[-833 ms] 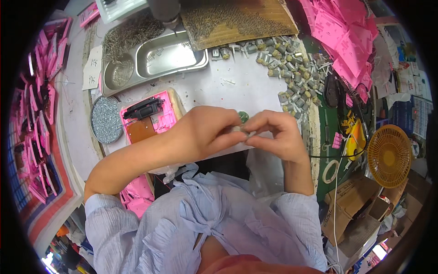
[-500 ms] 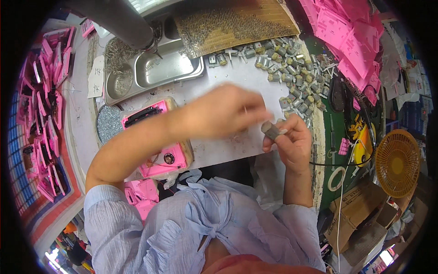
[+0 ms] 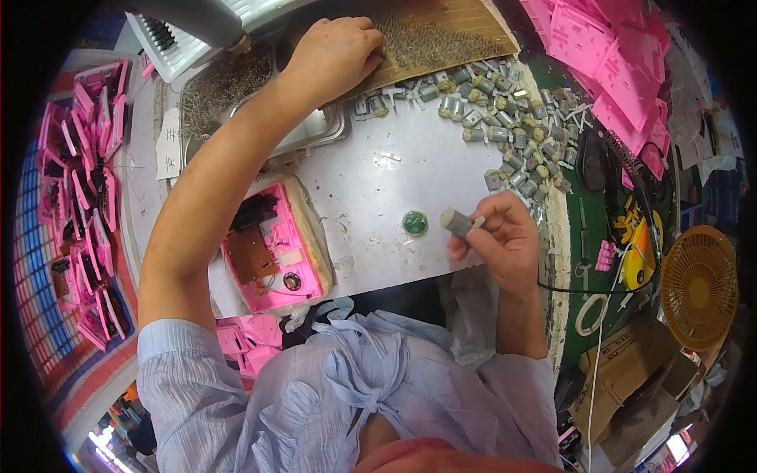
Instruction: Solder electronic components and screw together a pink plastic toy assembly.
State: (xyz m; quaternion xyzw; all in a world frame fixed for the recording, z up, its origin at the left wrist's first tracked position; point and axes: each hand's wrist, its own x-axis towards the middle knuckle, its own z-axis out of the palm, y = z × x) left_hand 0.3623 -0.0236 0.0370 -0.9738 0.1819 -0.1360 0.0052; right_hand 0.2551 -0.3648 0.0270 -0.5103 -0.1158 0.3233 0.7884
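Note:
My right hand [image 3: 505, 240] pinches a small grey motor [image 3: 456, 221] with a white end piece, held above the white worktop. My left hand [image 3: 335, 59] reaches far across to the cardboard sheet [image 3: 473, 24]. Its fingers are bent together at the edge of a spread of tiny thin metal pieces [image 3: 418, 46]; whatever lies between the fingertips is hidden. Close to the motor a green round disc [image 3: 414, 223] rests on the worktop. Under my left forearm stands an opened pink plastic case [image 3: 307, 260] with black parts and wires inside.
Many similar motors [image 3: 512, 130] are heaped at the back right. A metal tray [image 3: 335, 126] sits partly beneath my left arm, with a grey tool [image 3: 197, 20] hanging over it. Pink panels [image 3: 607, 63] are piled at right, above a yellow fan [image 3: 699, 288]. Pink cases [image 3: 87, 213] stack at left.
My left hand has moved from beside the motor to the far cardboard sheet, uncovering the green disc. My right hand keeps the motor, nearly in place.

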